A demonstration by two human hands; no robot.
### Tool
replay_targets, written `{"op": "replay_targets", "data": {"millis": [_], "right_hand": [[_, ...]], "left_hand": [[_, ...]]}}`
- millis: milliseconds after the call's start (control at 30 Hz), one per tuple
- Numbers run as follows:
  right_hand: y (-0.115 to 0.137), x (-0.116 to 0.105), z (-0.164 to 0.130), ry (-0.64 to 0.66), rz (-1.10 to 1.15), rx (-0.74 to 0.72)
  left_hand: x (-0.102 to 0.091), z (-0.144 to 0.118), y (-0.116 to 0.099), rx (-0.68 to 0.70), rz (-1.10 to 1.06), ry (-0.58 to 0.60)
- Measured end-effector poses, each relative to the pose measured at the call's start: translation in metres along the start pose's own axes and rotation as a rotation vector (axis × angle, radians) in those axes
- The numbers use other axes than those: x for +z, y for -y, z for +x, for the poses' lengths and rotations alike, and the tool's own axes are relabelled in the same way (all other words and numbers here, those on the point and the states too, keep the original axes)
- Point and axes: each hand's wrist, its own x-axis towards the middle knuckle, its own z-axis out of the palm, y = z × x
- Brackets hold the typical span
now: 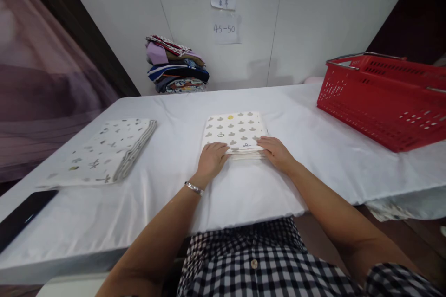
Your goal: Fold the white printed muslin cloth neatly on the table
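A white folded cloth (pixel 237 129) with rows of grey prints and one yellow print lies in the middle of the table. At its near left corner, my left hand (pixel 213 161) has its fingers on the top layer and grips the edge. My right hand (pixel 277 152) grips the near right corner in the same manner, fingers over the top. Several layers show along the near edge between the hands. The undersides of both hands are hidden.
Another folded white cloth (pixel 104 148) with grey prints lies to the left, near a black phone (pixel 26 216). A red basket (pixel 379 100) stands on the right. Behind the table's far edge rises a stack of folded fabrics (pixel 177 67). White satin (pixel 167 213) covers the table.
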Motion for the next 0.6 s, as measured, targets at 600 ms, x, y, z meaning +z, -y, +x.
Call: {"op": "replay_targets", "data": {"millis": [600], "right_hand": [[0.0066, -0.0066, -0.0051, 0.053, -0.064, -0.046]], "left_hand": [[0.0032, -0.0026, -0.0034, 0.064, 0.081, -0.091]]}}
